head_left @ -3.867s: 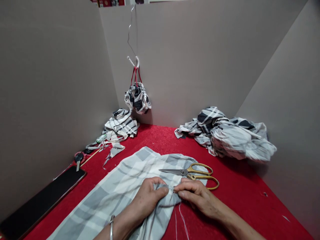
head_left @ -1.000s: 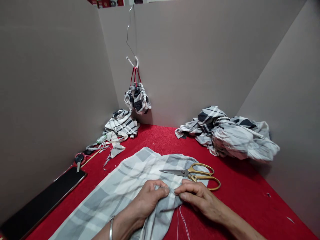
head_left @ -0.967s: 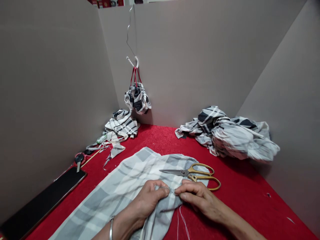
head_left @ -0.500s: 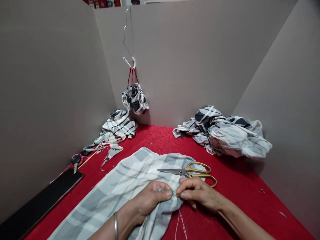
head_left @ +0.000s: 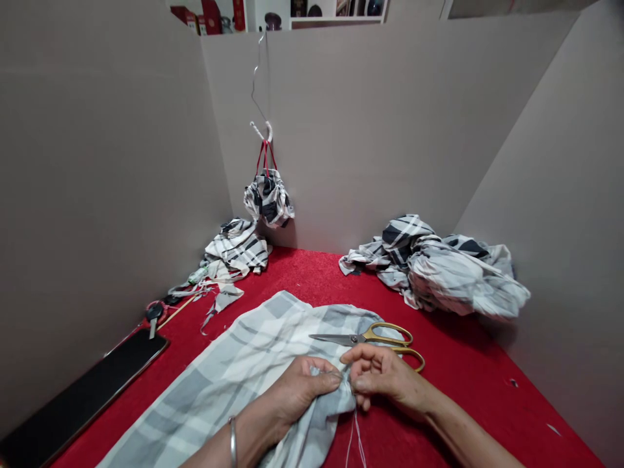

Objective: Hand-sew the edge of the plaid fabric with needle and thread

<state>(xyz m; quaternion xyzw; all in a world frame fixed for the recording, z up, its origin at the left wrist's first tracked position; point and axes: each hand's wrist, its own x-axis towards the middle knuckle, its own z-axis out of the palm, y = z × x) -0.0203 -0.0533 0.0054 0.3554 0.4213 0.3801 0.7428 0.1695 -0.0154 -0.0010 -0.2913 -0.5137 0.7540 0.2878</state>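
A grey and white plaid cloth (head_left: 214, 377) is spread before me, its near right part gathered up. My left hand (head_left: 305, 390) pinches a bunched fold of it between thumb and fingers. Close beside that fold, my right hand (head_left: 377, 377) has its fingers curled and its thumb at the cloth's edge; its index finger is raised a little. Whatever its fingertips hold is too small to make out. Pale thread (head_left: 358, 435) hangs below the fold. On the cloth, just beyond my right hand, lie scissors (head_left: 355, 338) with gold handles, partly hidden by the hand.
A black phone (head_left: 88, 396) and a key (head_left: 154, 318) lie at left. Fabric scraps (head_left: 234, 250) are heaped behind them. A plaid pouch (head_left: 269, 198) hangs from a hook by red cords. More crumpled plaid fabric (head_left: 448, 273) sits at back right. Grey panels (head_left: 370, 130) enclose the red surface (head_left: 463, 383).
My right index finger has lifted away from the fold and its grip has loosened somewhat. My left hand keeps its pinch. The whole view has tilted slightly upward.
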